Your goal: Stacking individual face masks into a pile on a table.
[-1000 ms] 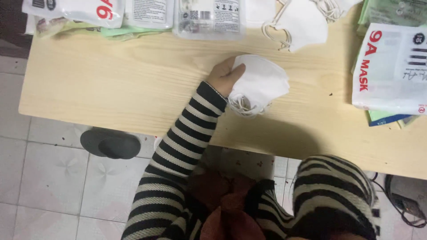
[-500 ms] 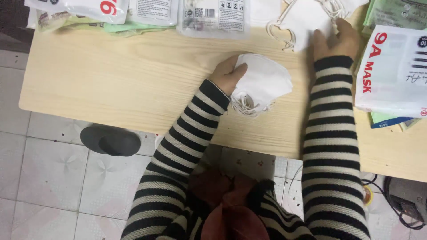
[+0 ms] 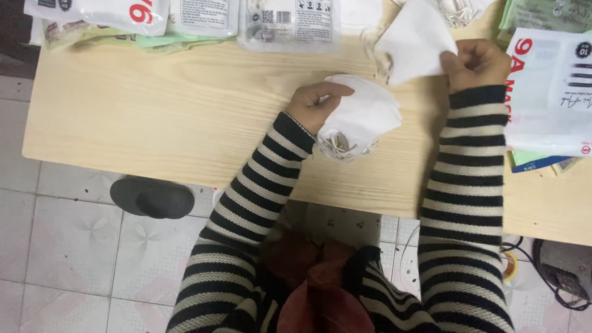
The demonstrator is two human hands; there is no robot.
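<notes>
Left hand (image 3: 313,105): clasped on stack of folded white fabric face masks (image 3: 361,117), mid pale wooden table (image 3: 154,117).
Right hand (image 3: 476,61): pinching single white folded mask (image 3: 413,40), far right.

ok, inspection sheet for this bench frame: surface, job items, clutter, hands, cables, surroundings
Surface: light wooden table, bare in the middle.
Job's things: stack of white folded masks with ear loops hanging below; single white mask lifted off the table.
Clutter: sealed mask packets along the far edge; white printed bag at right over green packs.
Hands: left hand grips the stack; right hand pinches the single mask.
Cables: black cable on the floor at lower right.
Surroundings: tiled floor; dark round object under the table edge.
</notes>
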